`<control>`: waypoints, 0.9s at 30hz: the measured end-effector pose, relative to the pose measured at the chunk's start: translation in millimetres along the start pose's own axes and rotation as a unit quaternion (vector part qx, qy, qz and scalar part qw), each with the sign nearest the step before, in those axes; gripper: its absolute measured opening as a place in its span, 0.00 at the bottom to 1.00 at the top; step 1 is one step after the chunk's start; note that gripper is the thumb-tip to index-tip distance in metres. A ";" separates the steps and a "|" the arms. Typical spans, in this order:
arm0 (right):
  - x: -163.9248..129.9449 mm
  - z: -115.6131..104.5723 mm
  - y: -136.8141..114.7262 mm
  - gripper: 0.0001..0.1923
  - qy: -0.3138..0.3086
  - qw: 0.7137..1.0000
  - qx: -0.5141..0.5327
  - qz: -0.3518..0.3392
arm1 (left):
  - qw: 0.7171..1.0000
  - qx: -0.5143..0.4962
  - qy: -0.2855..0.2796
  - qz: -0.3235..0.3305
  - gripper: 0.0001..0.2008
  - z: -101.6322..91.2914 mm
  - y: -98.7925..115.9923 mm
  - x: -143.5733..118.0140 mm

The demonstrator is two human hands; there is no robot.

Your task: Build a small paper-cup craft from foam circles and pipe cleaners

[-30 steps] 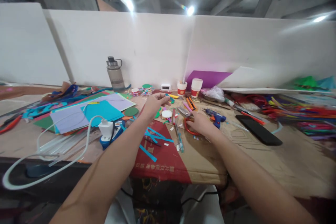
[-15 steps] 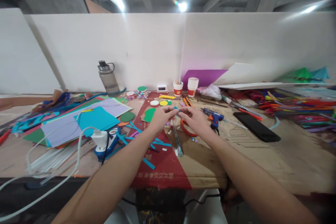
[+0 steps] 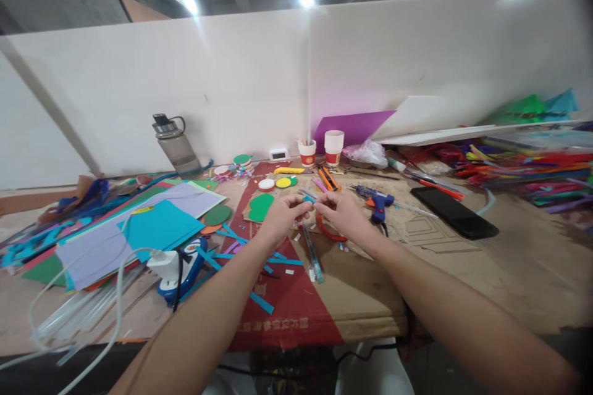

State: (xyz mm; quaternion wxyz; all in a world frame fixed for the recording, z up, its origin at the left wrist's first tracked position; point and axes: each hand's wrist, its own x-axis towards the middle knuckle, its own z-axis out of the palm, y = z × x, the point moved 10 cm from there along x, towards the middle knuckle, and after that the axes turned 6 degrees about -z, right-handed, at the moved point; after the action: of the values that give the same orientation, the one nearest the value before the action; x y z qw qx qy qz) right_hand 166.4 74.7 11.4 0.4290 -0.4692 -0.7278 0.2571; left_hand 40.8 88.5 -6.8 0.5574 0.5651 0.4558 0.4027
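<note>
A small blue paper piece [image 3: 308, 199] is pinched between both my hands above the middle of the table. My left hand [image 3: 283, 217] has it from the left with thumb and forefinger. From the right, my right hand [image 3: 341, 213] grips it with the fingertips, which hide much of it. Beneath them lie a clear pen with a teal end [image 3: 314, 256] and an orange-red ring [image 3: 330, 231]. A green paper disc [image 3: 262, 207] is just left of my left hand. Blue paper strips [image 3: 262, 302] are scattered under my left forearm.
A blue glue gun [image 3: 380, 207] and a black phone [image 3: 454, 213] lie at right. Paper cups [image 3: 334, 148] and a yellow cutter [image 3: 290, 170] stand or lie at the back. Left are coloured sheets [image 3: 162, 231], a power strip [image 3: 183, 278] with white cable, and a bottle [image 3: 176, 148].
The camera view has tilted and shifted slightly. My hands stay together, with more of the blue paper piece showing between the fingertips.
</note>
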 end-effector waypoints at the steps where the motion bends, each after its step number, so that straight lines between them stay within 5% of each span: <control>1: 0.9 -0.7 0.1 0.12 -0.010 1.000 -0.018 -0.004 | 1.000 -0.007 0.001 -0.003 0.14 -1.1 -1.5 0.9; 4: 2.1 -6.5 3.1 0.13 -0.038 0.990 -0.136 0.000 | 0.999 -0.030 0.024 0.000 0.13 -9.6 -3.8 3.4; 8: -6.2 -4.5 20.5 0.18 -0.124 0.926 -0.350 0.071 | 0.997 -0.060 0.047 0.000 0.13 -19.6 -3.9 4.9; 12: -16.3 4.9 28.7 0.26 -0.182 0.887 -0.410 0.109 | 0.995 -0.070 0.073 -0.004 0.14 -28.3 -3.3 5.1; 20: 4.4 -7.2 31.8 0.18 -0.050 0.917 -0.388 0.079 | 0.985 0.140 -0.076 -0.068 0.13 7.4 -22.9 4.7; 23: 12.3 -9.2 24.1 0.11 0.000 0.966 -0.259 0.011 | 0.987 0.129 -0.066 -0.067 0.13 7.1 -21.6 4.4; 27: 6.6 10.0 26.6 0.19 -0.061 0.996 -0.057 0.015 | 0.995 0.064 -0.017 -0.077 0.13 -5.8 -23.6 7.8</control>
State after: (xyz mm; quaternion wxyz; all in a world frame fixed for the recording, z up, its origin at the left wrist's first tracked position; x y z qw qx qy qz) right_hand 168.8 92.3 -11.7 0.3520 -0.4871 -0.7593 0.2496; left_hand 35.6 96.6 -30.4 0.5567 0.5701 0.5132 0.3189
